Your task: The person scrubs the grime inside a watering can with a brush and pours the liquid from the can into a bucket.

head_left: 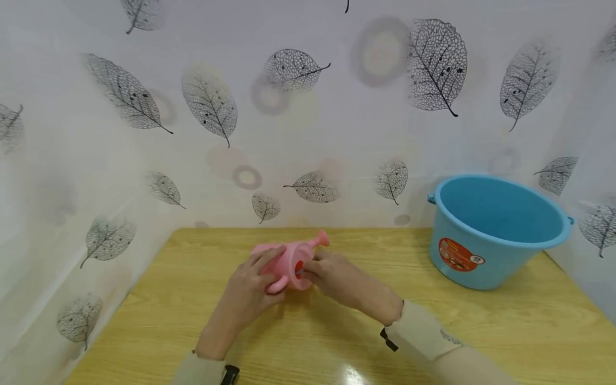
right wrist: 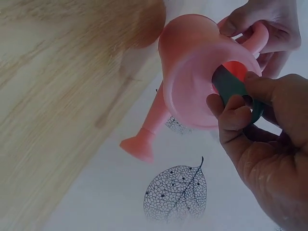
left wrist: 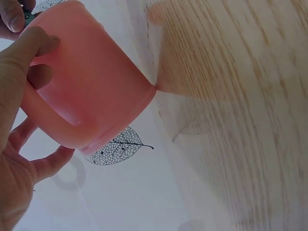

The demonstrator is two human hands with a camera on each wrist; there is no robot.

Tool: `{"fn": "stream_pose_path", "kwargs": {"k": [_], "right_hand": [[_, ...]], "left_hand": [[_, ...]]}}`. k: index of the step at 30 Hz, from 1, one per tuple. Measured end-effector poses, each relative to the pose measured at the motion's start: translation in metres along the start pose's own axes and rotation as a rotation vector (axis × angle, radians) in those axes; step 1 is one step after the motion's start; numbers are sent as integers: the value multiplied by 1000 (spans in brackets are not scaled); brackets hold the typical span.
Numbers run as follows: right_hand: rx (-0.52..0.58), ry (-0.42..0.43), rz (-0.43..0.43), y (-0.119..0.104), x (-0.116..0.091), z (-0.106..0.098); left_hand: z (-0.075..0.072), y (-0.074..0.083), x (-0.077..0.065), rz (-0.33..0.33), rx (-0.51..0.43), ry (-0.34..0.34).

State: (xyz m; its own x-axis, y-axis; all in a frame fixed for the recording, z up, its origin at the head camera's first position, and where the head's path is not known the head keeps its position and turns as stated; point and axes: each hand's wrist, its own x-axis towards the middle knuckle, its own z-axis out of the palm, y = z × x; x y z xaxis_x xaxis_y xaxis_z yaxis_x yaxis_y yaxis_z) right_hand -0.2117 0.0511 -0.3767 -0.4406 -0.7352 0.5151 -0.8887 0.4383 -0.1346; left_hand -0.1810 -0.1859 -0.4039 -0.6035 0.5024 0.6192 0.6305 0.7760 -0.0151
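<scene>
L hand (head_left: 247, 286): pink watering can (left wrist: 96, 72) gripped, tipped
R hand (head_left: 338, 278): green obj (right wrist: 230, 86) pinched, partly in can's mouth

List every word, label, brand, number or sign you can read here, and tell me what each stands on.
Readable text: none.
Red sticker on the blue bucket: its print is too small to read.
Grey mark on the right sleeve: too blurred to tell whether it is lettering.
Pink watering can: no lettering shows.
</scene>
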Motion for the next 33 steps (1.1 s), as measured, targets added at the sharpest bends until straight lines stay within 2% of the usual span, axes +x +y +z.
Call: {"fn": "stream_pose_path", "kwargs": {"k": [7, 16, 20, 25, 28, 33], "right_hand": [[89, -22, 39, 2, 2, 4], [287, 2, 125, 5, 0, -3], [373, -6, 173, 6, -3, -9], [465, -45, 273, 8, -7, -17], [504, -63, 333, 10, -10, -21], [539, -69, 377, 12, -13, -25]], "left_hand": [[-1, 1, 0, -11, 1, -5], [-2, 0, 0, -8, 12, -8], [-2, 0, -1, -10, 14, -11], [-2, 0, -1, -23, 5, -23], [-3, 0, -1, -32, -6, -30], [-3, 0, -1, -51, -13, -43]]}}
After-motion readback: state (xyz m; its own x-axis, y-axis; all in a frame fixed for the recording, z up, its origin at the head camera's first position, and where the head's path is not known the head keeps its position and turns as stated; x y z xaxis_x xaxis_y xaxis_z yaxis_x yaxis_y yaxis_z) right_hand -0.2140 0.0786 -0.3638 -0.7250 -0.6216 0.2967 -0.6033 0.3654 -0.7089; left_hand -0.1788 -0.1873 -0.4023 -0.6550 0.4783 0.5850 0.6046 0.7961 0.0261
